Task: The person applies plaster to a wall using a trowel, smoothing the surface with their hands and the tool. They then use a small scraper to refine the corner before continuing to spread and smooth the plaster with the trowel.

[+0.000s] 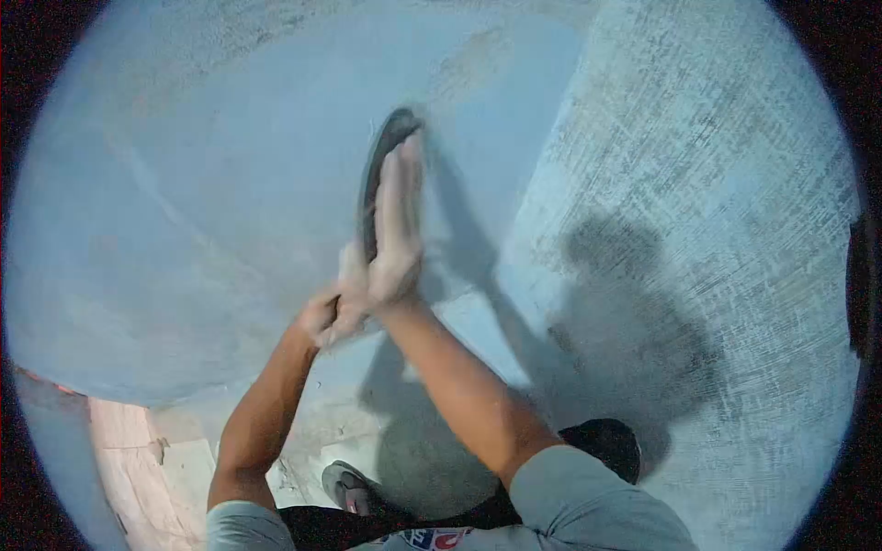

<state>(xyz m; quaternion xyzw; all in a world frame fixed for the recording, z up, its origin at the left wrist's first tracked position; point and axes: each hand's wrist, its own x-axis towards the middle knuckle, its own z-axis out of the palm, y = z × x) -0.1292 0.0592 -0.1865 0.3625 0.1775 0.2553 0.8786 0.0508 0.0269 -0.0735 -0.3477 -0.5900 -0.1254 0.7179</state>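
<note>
A long, narrow dark object (373, 184), seen nearly edge-on, stands out in front of me at the middle of the view. Against its right side lies my right hand (397, 225), its fingers stretched out flat along it. My left hand (335, 308) is at the lower end, beside my right wrist, with its fingers closed; what they grip is too blurred to make out. Pale residue seems to coat both hands.
A smooth bluish surface (230, 165) fills the left and centre. To the right is a rough, streaked pale surface (726, 184) with my shadow on it. Pale slabs (184, 468) lie at the lower left. One sandalled foot (347, 487) shows below.
</note>
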